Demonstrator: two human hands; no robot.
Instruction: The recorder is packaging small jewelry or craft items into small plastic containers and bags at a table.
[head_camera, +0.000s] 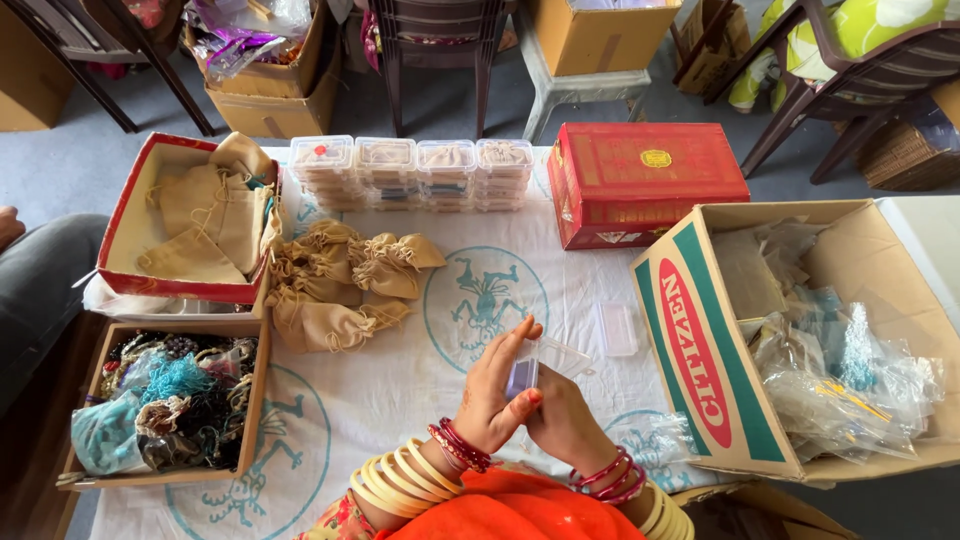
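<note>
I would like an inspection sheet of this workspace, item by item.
Surface: white cloth with teal prints covers the table.
Job's things: small clear plastic box, lid open, held between both hands.
Clutter: beige drawstring pouches, stacked clear boxes, red carton, cardboard box of plastic bags, tray of beads.
Hands: left hand and right hand grip the box.
Cables: nothing seen.
Surroundings: brown chairs, cartons on floor.

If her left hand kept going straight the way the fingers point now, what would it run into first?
The left hand points up and away over the cloth. Past the clear box it holds, the way looks free until the stacked plastic boxes at the far edge, though depth is hard to judge.
</note>
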